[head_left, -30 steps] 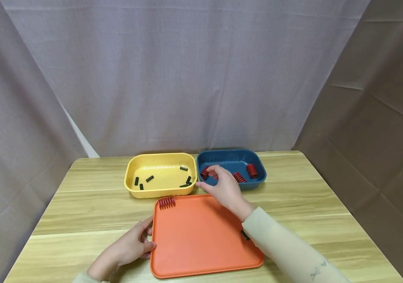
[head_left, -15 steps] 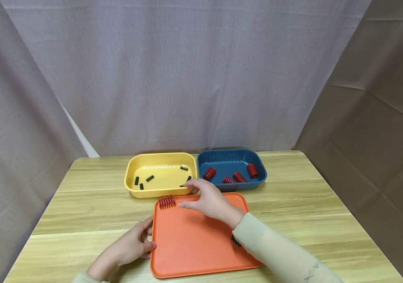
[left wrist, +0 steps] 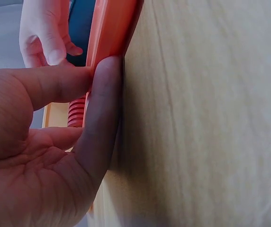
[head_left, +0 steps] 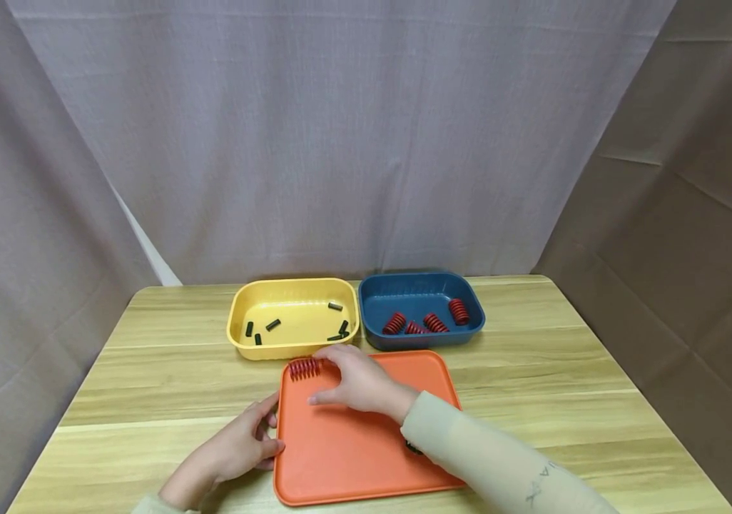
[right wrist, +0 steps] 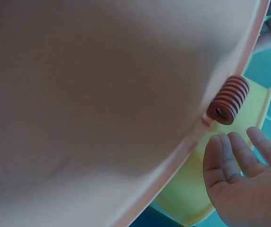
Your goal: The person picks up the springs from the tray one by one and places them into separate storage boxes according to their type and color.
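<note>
An orange tray point(head_left: 347, 464) lies on the wooden table. My left hand point(head_left: 234, 444) pinches its left rim, as the left wrist view point(left wrist: 107, 90) also shows, with the thumb above and a finger beneath. At the tray's far left corner lies a red coil spring point(head_left: 304, 369). My right hand point(head_left: 362, 383) hovers just right of that spring, fingers spread and holding nothing; in the right wrist view a gap shows between its fingertips and the red spring point(right wrist: 229, 100). A dark spring point(head_left: 413, 447) on the tray is partly hidden by my right sleeve.
Behind the tray stands a yellow bin point(head_left: 293, 351) with several small dark springs. Touching or close beside it on the right is a blue bin point(head_left: 424, 284) with several red springs. Grey curtains point(head_left: 366, 143) hang behind the table.
My right hand has moved left and nearer, from over the blue bin to beside the red spring on the tray. One red spring in that bin has rolled right. My left hand stays put.
</note>
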Demonstrator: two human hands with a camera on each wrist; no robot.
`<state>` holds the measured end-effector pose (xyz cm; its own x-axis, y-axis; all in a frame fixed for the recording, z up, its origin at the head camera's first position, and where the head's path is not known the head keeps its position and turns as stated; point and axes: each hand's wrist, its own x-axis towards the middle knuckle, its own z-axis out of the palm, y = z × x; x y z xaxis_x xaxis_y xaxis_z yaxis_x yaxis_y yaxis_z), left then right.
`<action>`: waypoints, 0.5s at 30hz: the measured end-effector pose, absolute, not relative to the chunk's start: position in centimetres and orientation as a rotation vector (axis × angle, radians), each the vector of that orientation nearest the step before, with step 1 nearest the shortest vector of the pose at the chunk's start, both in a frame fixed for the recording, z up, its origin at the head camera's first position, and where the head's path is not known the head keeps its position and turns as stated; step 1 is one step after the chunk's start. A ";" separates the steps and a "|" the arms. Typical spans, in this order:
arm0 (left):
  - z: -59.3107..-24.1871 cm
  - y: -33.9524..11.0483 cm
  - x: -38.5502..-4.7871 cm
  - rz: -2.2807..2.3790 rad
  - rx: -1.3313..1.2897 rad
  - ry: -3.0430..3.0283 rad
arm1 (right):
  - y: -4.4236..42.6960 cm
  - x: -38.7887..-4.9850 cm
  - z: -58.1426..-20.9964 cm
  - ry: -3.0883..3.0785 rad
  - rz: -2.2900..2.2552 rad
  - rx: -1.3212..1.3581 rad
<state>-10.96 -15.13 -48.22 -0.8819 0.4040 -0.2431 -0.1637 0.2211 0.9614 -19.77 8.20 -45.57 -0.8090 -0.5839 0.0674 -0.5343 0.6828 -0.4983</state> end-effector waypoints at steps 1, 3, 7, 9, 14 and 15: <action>-48.2 -15.1 -10.9 1.705 0.224 2.057 | 8.1 -19.8 -45.6 2.792 -0.766 -0.931; -48.2 -15.1 -10.9 1.706 0.230 2.060 | 7.9 -19.9 -45.7 2.789 -0.748 -0.933; -48.1 -15.1 -10.8 1.704 0.232 2.068 | 7.5 -19.9 -45.8 2.781 -0.733 -0.921; -48.1 -15.0 -10.8 1.701 0.228 2.072 | 7.4 -19.9 -45.8 2.776 -0.735 -0.918; -48.1 -14.9 -10.8 1.693 0.209 2.084 | 7.3 -19.8 -45.8 2.778 -0.733 -0.918; -48.1 -14.9 -10.8 1.691 0.205 2.087 | 7.3 -19.9 -45.9 2.779 -0.729 -0.922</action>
